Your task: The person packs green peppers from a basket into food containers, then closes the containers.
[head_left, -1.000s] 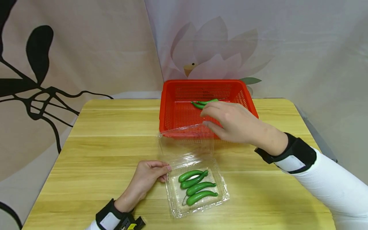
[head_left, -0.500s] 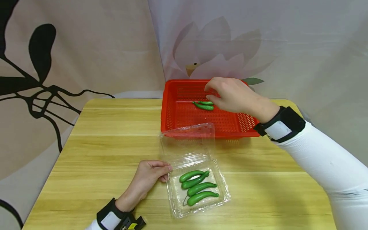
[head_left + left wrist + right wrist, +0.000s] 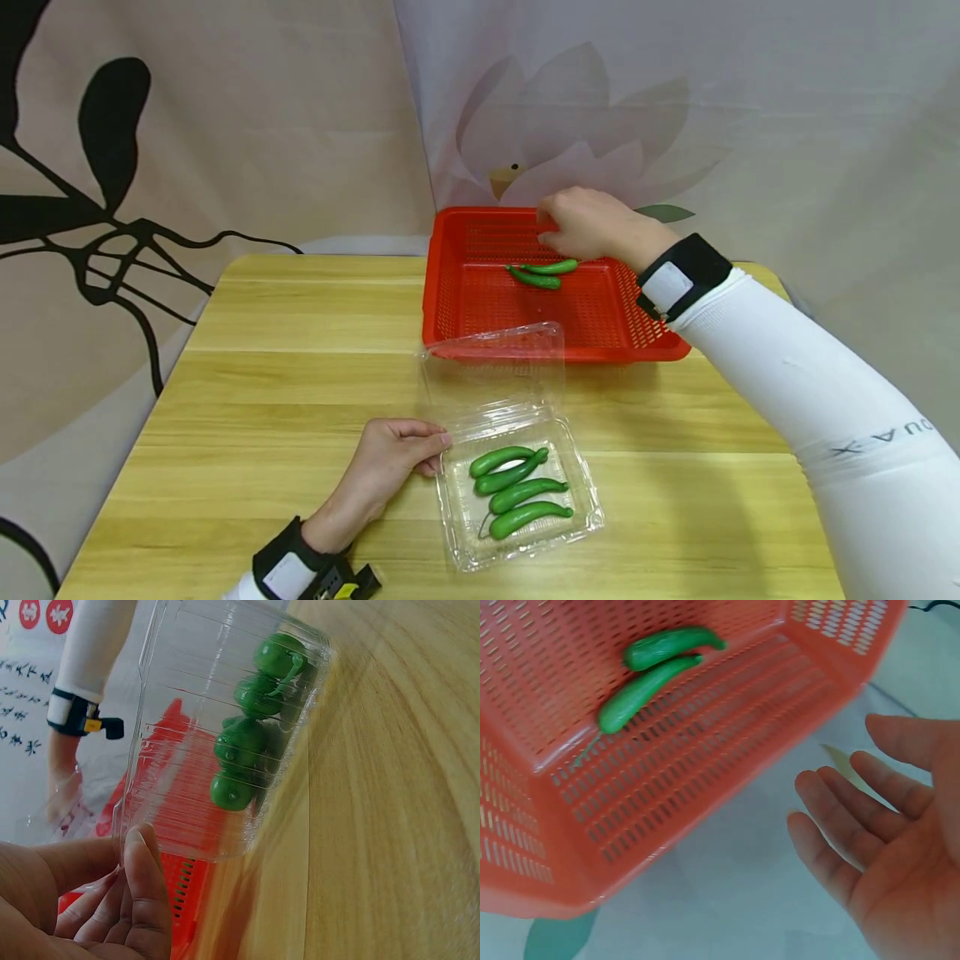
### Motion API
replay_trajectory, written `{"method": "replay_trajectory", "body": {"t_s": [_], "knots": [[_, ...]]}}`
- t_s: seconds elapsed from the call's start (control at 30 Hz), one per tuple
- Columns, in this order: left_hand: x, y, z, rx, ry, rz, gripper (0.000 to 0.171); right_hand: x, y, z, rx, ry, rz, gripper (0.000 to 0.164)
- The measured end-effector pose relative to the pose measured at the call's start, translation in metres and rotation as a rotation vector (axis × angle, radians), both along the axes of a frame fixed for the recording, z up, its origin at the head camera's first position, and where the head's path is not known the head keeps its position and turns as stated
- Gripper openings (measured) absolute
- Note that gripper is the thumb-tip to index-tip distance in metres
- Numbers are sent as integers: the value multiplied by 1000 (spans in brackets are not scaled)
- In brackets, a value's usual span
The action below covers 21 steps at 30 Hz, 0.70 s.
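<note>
My left hand (image 3: 397, 458) pinches the left edge of a clear plastic clamshell container (image 3: 480, 554) between thumb and fingers. The clamshell lies unfolded on the table, its lid (image 3: 487, 383) tilted up against the front of a red basket (image 3: 480, 312). Several green chili peppers (image 3: 525, 494) lie side by side in its base. Two more, an upper pepper (image 3: 551, 267) and a lower pepper (image 3: 536, 278), rest on the basket floor. Over the basket's back side is my right hand (image 3: 581, 223); in the right wrist view its fingers (image 3: 840, 814) are loosely bent, holding nothing, apart from the peppers.
The wooden table (image 3: 300, 392) carries the basket at its back edge and the clamshell at front centre. Behind stands a printed cloth backdrop (image 3: 300, 125). The basket's raised rim (image 3: 705, 825) lies beside my right hand.
My right hand has moved back and up, from over the basket's front side to its back side, uncovering the two peppers there. My left hand keeps its pinch on the clamshell.
</note>
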<state>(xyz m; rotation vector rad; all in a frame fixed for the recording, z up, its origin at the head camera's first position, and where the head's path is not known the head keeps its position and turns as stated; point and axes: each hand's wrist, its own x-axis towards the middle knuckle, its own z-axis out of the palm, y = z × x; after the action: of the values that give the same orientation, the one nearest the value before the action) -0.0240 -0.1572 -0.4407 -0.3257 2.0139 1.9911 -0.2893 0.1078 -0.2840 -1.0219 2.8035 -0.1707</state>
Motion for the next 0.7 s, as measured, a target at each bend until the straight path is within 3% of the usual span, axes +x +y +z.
{"method": "replay_trajectory", "body": {"t_s": [0.33, 0.7], "knots": [[3, 4, 3, 30, 8, 1, 24, -22, -7, -32, 160, -63, -50, 15], [6, 7, 0, 24, -10, 5, 22, -26, -8, -75, 298, -124, -73, 13]]}}
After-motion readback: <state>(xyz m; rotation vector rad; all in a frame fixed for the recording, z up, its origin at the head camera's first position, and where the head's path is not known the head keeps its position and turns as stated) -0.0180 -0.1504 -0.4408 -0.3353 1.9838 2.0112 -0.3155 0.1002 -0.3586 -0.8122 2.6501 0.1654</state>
